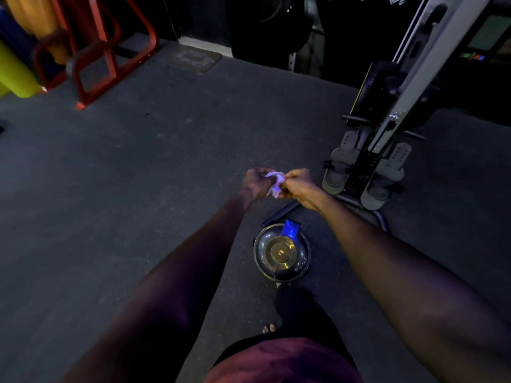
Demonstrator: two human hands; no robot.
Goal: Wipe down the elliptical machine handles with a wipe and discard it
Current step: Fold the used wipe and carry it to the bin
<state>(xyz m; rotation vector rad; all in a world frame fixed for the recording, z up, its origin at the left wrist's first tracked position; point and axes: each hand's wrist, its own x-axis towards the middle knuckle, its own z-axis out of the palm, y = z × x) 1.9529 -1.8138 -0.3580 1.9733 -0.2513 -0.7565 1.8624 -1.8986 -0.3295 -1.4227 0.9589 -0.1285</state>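
Note:
A small crumpled white wipe (274, 183) is held between both hands in front of me, above the dark floor. My left hand (257, 182) grips its left side and my right hand (300, 186) pinches its right side. Below the hands stands a round shiny metal bin (282, 254) with a domed lid, and a blue packet (291, 229) rests on its far rim. The exercise machine (387, 128) with grey foot pedals (341, 168) rises at the right; its handles are out of view, apart from a dark bar (280, 213) lying low near the bin.
A red metal rack (110, 51) and yellow and orange rolls (16, 70) stand at the far left. A console screen (486, 34) glows at the top right. My bare foot (269, 327) is near the bin. Grey rubber floor (138, 161) spreads to the left.

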